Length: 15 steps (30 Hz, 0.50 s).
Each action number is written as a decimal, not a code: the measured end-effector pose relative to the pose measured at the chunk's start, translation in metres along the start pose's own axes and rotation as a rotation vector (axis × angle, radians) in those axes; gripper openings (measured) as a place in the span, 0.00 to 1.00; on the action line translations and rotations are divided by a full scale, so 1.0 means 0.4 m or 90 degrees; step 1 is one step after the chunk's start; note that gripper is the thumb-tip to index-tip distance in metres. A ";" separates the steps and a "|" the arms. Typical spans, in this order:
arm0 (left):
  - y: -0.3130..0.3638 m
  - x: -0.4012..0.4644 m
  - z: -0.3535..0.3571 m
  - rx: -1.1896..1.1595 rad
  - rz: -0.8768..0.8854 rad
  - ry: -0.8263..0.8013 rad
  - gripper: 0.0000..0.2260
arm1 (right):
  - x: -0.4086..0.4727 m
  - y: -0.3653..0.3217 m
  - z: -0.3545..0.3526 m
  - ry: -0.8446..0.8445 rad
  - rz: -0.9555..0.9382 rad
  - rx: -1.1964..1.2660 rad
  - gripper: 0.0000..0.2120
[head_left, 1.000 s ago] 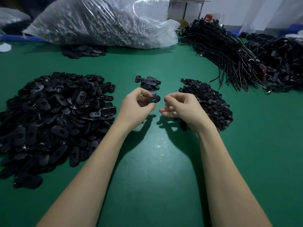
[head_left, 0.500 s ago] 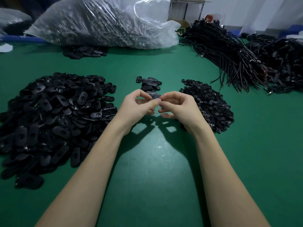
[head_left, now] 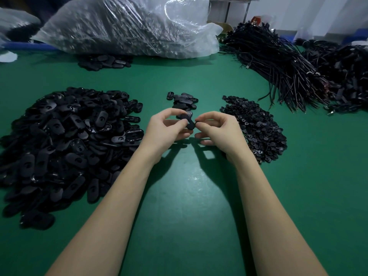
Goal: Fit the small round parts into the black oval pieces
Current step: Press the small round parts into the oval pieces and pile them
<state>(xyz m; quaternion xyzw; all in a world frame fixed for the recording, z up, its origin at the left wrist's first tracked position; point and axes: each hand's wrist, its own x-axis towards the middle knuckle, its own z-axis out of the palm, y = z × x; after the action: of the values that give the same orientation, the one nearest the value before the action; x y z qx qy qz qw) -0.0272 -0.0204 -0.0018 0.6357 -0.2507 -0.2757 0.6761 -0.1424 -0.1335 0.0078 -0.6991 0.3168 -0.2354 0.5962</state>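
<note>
A green work mat (head_left: 185,206) covers the table. Above its middle, the left hand (head_left: 165,132) pinches a black oval plastic piece (head_left: 188,121) between thumb and curled fingers, holding it clear of the mat. The right hand (head_left: 219,132) sits just beside it, thumb and forefinger pinching a small round black part (head_left: 197,123) at the oval's right end. Both forearms reach in from below. A big heap of black oval pieces (head_left: 65,140) lies left; a mound of small round parts (head_left: 258,126) lies right.
</note>
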 end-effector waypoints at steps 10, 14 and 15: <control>-0.003 0.007 -0.007 -0.049 0.016 0.044 0.04 | -0.002 -0.018 -0.022 0.015 0.072 0.095 0.02; 0.000 0.007 -0.006 -0.085 0.002 0.022 0.03 | -0.004 -0.023 -0.011 0.021 0.072 0.107 0.03; 0.000 0.007 -0.006 -0.089 0.001 0.016 0.03 | -0.004 -0.024 -0.007 0.026 0.070 0.110 0.04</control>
<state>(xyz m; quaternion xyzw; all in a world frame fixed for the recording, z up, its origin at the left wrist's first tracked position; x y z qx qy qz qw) -0.0236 -0.0205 -0.0020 0.5901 -0.2232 -0.2839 0.7221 -0.1441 -0.1335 0.0177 -0.6218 0.3453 -0.2427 0.6598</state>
